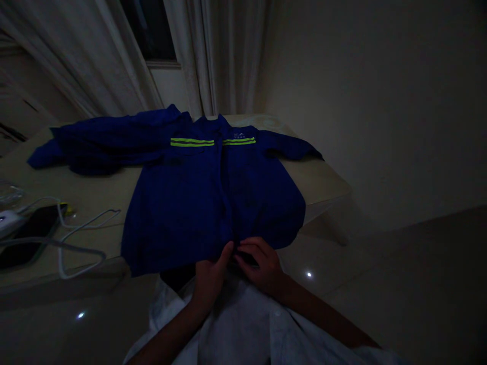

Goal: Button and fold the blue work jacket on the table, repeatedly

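A dark blue work jacket (198,197) with two bright yellow-green stripes across the chest lies spread front-up on a pale table (323,182). Its sleeves reach out to the left and right. My left hand (209,276) pinches the bottom hem at the front opening, fingers closed on the cloth. Right beside it, my right hand (261,266) grips the other side of the opening at the hem. Both hands meet at the near table edge, above my white garment (243,324).
A dark phone (26,233), a white charger (9,220) and a looping white cable (72,243) lie on the table's left part. Pale curtains (213,56) and a dark window stand behind the table. A glossy floor (399,284) spreads to the right.
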